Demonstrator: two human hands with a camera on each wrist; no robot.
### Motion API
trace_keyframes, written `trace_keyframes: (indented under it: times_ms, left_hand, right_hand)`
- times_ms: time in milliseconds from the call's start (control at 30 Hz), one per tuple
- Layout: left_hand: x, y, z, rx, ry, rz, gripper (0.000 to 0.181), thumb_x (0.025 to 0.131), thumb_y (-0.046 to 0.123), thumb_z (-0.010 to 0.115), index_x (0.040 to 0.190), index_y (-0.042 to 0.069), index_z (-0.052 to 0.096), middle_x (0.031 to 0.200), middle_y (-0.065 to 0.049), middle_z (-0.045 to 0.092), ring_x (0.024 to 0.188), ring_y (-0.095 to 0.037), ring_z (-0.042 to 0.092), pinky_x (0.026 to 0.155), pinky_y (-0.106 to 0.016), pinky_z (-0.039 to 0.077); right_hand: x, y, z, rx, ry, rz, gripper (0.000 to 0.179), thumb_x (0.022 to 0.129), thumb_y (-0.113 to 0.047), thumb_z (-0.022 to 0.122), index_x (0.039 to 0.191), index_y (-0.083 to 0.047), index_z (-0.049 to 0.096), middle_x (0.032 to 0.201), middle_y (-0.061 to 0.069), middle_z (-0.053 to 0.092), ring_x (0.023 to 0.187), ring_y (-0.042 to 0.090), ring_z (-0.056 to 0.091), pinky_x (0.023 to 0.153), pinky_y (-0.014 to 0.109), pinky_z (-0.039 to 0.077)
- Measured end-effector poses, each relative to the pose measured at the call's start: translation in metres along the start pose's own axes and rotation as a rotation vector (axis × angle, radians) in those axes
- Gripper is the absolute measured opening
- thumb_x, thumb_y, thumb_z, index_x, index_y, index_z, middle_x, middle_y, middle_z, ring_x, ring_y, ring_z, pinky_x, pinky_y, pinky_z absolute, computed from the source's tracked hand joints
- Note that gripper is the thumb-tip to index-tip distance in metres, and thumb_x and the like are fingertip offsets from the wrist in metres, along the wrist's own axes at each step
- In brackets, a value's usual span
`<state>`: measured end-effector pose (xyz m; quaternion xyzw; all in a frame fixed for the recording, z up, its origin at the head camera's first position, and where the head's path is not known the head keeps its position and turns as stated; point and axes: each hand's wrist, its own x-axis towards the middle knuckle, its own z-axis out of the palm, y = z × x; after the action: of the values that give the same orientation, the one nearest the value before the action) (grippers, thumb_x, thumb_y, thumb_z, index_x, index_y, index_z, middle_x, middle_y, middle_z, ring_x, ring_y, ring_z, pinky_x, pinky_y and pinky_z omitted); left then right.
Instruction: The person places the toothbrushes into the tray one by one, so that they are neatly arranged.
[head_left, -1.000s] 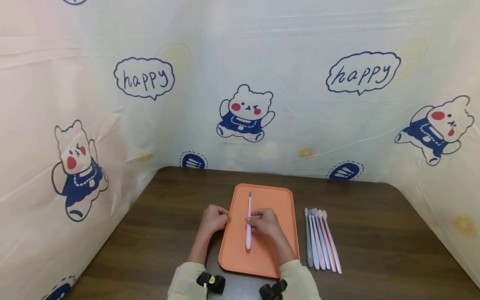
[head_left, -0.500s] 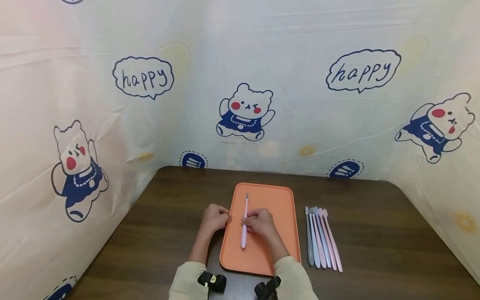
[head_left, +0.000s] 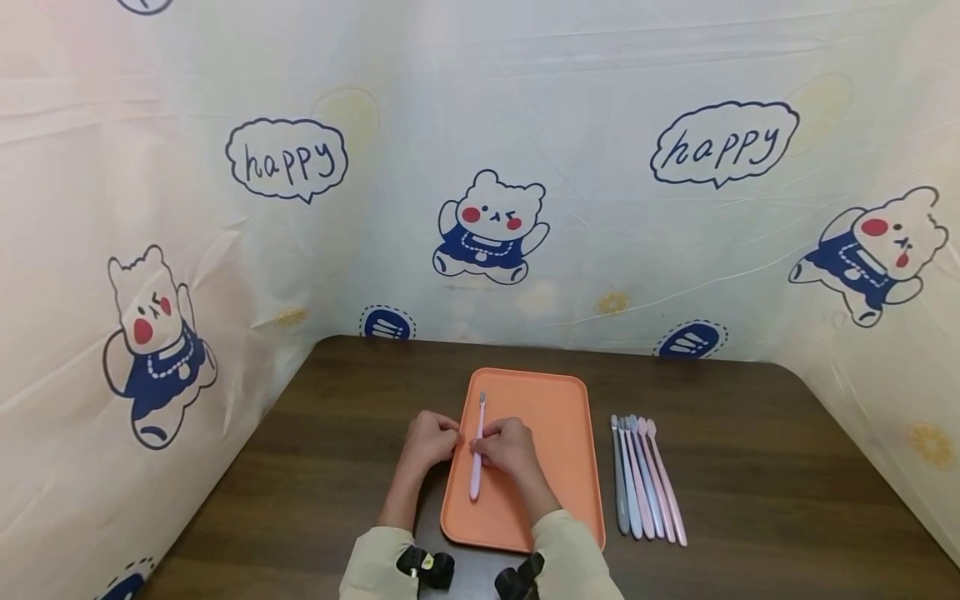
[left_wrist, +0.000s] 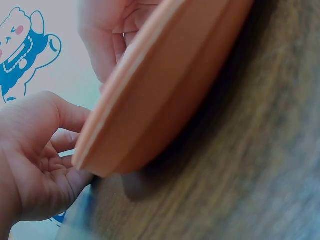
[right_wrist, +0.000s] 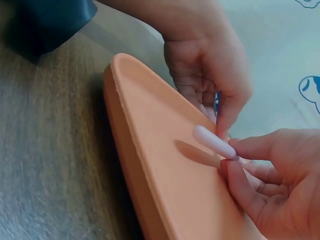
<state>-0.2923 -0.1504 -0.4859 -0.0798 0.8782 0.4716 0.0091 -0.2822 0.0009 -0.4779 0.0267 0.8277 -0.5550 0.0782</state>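
Observation:
An orange tray (head_left: 555,450) lies on the table, its long sides running away from me. My left hand (head_left: 431,439) grips its left rim, and the left wrist view shows the fingertips and thumb at the edge of the tray wall (left_wrist: 145,110). Between thumb and fingers of my right hand (head_left: 512,450) is a pale pink toothbrush (head_left: 476,479), pinched around the middle. Its bristle end points away from me. In the right wrist view the handle's rounded end (right_wrist: 212,140) is just above the tray floor and casts a shadow there.
Several toothbrushes (head_left: 648,483) in grey, blue and pink lie side by side on the dark wooden table (head_left: 750,467), right of the tray. A printed curtain (head_left: 600,208) surrounds the table's back and sides.
My right hand has carried the toothbrush leftward over the tray, close to the left rim. The left hand has kept its place on that rim.

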Motion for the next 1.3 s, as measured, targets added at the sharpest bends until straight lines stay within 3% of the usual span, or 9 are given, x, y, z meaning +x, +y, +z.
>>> trace_keyframes:
  times_ms: [533,833,1300]
  left_hand:
    - [-0.002,-0.001,0.0,-0.007,-0.001,0.014,0.018,0.082,0.007,0.069,0.095,-0.001,0.079,0.082,-0.009,0.074,0.06,-0.009,0.063,0.055,-0.024,0.054]
    - [-0.002,0.001,-0.001,-0.001,0.002,0.005,0.019,0.082,0.007,0.069,0.095,0.0,0.08,0.082,-0.008,0.074,0.06,-0.009,0.062,0.055,-0.023,0.053]
    - [0.0,-0.001,-0.001,-0.013,0.002,0.008,0.018,0.079,0.008,0.069,0.092,0.001,0.08,0.077,-0.006,0.072,0.058,-0.009,0.061,0.054,-0.022,0.052]
  right_hand:
    - [-0.001,-0.001,0.006,-0.117,0.07,0.003,0.015,0.081,-0.008,0.083,0.089,-0.001,0.072,0.071,0.005,0.069,0.056,0.009,0.063,0.052,0.02,0.054]
    - [0.0,-0.002,0.005,-0.112,0.05,0.016,0.019,0.083,-0.01,0.082,0.096,-0.002,0.071,0.073,0.005,0.068,0.057,0.01,0.063,0.051,0.018,0.051]
    - [-0.002,0.009,-0.005,-0.097,0.022,-0.124,0.015,0.092,-0.01,0.066,0.103,-0.001,0.072,0.065,0.001,0.066,0.05,0.009,0.057,0.048,0.022,0.045]
